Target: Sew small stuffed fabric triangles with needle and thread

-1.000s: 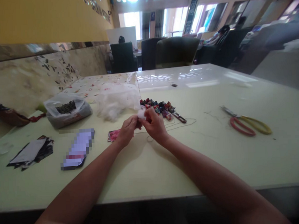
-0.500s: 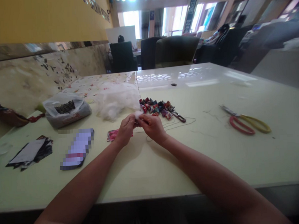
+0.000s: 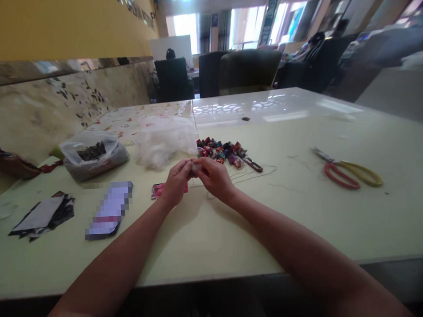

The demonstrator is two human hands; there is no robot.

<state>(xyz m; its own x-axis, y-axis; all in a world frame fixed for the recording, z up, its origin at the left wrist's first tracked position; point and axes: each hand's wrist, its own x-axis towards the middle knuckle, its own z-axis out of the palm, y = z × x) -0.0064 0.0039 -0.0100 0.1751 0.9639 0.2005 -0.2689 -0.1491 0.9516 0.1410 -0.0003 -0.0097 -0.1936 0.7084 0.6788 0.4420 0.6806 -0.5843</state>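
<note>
My left hand (image 3: 176,181) and my right hand (image 3: 215,178) meet over the table, fingers closed together. Between their fingertips shows a small tuft of white stuffing (image 3: 197,167), mostly covered by the fingers. Whether a piece of cloth is held with it, I cannot tell. Pink patterned fabric pieces (image 3: 159,190) lie beside and partly behind my left hand. Just beyond my right hand sits a heap of small colourful stuffed fabric pieces (image 3: 220,151), with small dark-handled snips (image 3: 253,164) at its right edge. Loose thread (image 3: 241,179) trails near my right wrist.
Fluffy stuffing in a clear plastic bag (image 3: 164,142) lies behind my left hand. Farther left are a bag of dark bits (image 3: 94,167), a phone (image 3: 110,211) and dark fabric pieces (image 3: 63,216). Large scissors (image 3: 347,170) rest at right. People sit beyond the table.
The white tuft, more exposed between the fingertips before, is now pressed down and largely covered. My fingers have closed in around it; both hands stay in nearly the same place.
</note>
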